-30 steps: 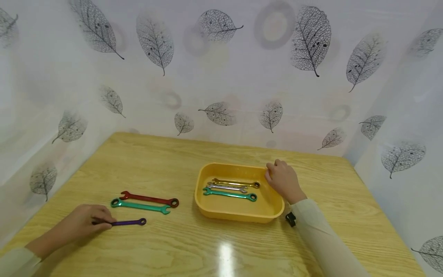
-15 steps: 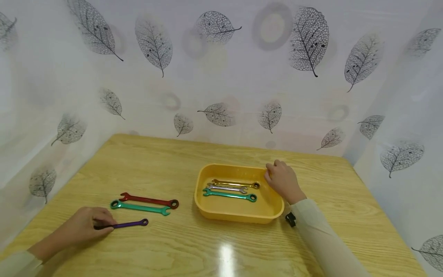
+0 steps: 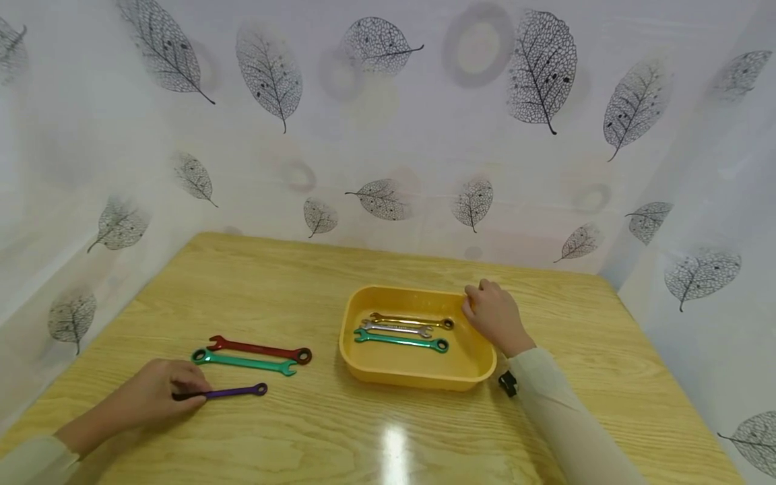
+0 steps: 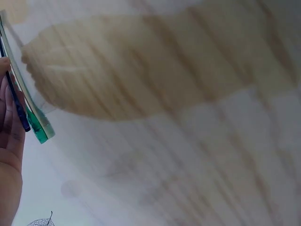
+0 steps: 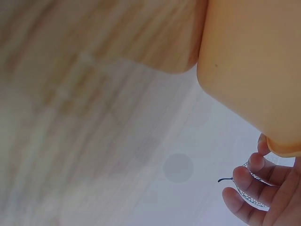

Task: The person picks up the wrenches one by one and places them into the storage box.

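Between the thumb and fingers of my left hand (image 3: pixel 156 394) is a small purple combination wrench (image 3: pixel 238 391), pinched near its left end, its ring end pointing right. Just beyond it on the table lie a green wrench (image 3: pixel 245 364) and a red wrench (image 3: pixel 261 349), side by side. My right hand (image 3: pixel 496 316) holds the far right corner of a yellow plastic tray (image 3: pixel 418 379); the right wrist view has its fingertips (image 5: pixel 242 178) curled by the rim. Inside the tray rest a gold wrench (image 3: pixel 412 320), a silver wrench (image 3: pixel 397 329) and another green wrench (image 3: pixel 401 341).
A wood-grain table (image 3: pixel 315 438) carries everything. Behind it and along both sides hangs a pale curtain (image 3: pixel 388 135) printed with leaves. A small black item (image 3: pixel 508 383) shows at the right sleeve cuff, beside the tray.
My left hand has shifted a little to the right with the purple wrench, whose ring end now tips slightly farther away. My right hand and the tray stay in place.
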{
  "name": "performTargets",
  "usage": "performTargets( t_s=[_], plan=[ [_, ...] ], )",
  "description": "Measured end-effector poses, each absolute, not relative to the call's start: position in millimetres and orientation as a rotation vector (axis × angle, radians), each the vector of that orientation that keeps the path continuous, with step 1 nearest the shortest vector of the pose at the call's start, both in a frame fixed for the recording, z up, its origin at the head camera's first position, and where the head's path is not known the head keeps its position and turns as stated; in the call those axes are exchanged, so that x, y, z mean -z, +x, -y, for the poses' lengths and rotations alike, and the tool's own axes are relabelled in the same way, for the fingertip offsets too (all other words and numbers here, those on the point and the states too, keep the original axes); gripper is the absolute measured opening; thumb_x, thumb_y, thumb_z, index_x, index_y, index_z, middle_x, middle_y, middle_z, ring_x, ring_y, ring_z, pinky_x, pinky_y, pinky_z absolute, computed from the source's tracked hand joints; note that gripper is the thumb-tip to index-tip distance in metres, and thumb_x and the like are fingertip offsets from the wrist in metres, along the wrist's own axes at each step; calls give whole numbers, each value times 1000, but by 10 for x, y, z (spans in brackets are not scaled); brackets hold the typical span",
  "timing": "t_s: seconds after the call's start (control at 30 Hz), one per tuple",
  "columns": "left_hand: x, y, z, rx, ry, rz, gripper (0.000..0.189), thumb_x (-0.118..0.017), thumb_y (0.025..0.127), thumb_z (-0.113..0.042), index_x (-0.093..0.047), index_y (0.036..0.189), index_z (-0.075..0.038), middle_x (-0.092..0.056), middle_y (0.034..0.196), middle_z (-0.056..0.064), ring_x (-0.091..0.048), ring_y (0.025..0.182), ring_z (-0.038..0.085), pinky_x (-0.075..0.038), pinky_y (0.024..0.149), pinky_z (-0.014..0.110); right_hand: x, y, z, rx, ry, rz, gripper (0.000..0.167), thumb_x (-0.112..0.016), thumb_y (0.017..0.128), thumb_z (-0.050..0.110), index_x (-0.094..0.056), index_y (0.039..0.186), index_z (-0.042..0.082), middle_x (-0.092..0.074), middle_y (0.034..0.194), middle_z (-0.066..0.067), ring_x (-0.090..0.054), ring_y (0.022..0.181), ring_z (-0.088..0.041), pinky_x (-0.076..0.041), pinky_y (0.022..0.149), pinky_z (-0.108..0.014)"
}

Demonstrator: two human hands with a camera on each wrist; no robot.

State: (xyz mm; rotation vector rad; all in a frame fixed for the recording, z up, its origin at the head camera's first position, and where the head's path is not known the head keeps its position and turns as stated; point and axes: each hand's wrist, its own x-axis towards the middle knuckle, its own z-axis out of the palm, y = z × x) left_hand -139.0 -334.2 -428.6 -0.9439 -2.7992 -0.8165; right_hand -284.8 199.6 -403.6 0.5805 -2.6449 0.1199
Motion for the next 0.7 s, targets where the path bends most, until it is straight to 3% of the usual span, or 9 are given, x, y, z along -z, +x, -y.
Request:
performTargets(
  t_s=[0.27,0.7],
  plan=[
    [4334,-1423,3356,847,-1045,2753,10,-77,73,-11,-74,81,-14,-66,79,-4,-55,72,-9,-47,53,15,4020,-2837,-1989,-115,581,2637,10,-58,86,15,-61,80,7,-49,69,-9,-42,57,-20,-37,47,-31],
    [4345,-1420,3349,892,-994,2763,13,-77,73,-9,-74,81,-19,-67,80,-11,-55,70,-11,-46,53,15,4025,-2839,-1991,-114,582,2647,11,-58,86,15,-62,82,6,-50,69,-9,-43,57,-20,-37,48,-31]
  ],
)
